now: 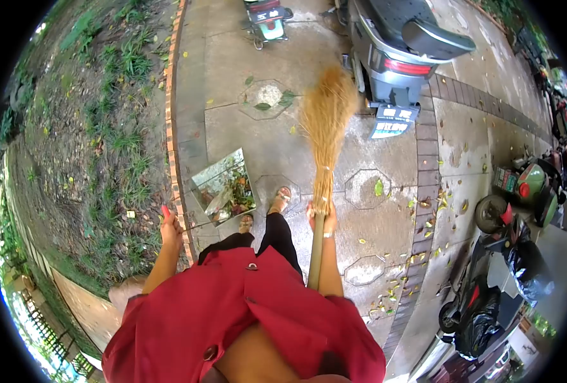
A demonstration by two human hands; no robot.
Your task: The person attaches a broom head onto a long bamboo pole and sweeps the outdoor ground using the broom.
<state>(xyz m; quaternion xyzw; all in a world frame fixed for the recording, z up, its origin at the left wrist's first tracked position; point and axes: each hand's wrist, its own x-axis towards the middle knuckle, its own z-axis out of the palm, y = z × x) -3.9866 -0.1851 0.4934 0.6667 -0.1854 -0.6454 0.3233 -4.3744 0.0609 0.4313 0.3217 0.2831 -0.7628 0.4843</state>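
Wet pavement [264, 137] — broom [328, 121] in hand [321, 218]

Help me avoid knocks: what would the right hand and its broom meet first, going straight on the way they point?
Probably the parked scooter, just right of the bristles ahead of the right hand; depth is unclear, so they might pass it.

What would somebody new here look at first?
Probably the big, bushy straw broom in the right hand, just right of the middle. Then the dustpan with leaves in it, beside the left foot, and the scooter with a red tail light near the top.
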